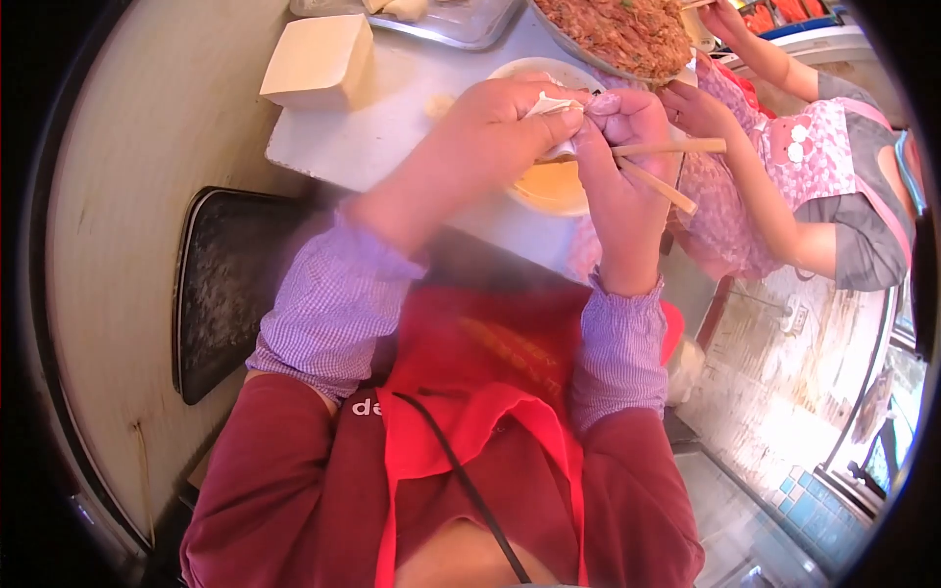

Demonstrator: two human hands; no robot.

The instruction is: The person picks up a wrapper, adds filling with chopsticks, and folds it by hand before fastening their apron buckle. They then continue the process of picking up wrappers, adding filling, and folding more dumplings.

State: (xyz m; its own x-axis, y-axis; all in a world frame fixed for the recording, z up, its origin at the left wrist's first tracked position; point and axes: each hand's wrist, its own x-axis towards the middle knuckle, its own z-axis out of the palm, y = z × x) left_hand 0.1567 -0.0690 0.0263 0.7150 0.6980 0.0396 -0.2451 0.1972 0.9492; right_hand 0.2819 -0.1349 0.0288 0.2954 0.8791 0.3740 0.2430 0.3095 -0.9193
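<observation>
A thin white dough wrapper, folded and partly hidden by fingers, is pinched in my left hand. My right hand has a pair of wooden chopsticks in its grip, their ends pointing out to the right. Its fingertips meet the wrapper's right side, against my left thumb. Under both hands sits a pale bowl with something yellow-orange inside, largely covered by the hands. Above them, a big metal bowl of minced meat filling stands at the table's far side.
A tall square stack of wrappers stands on the white table at the left. Behind it is a metal tray with pale pieces. A co-worker in a pink apron is close on the right, one hand near the meat bowl.
</observation>
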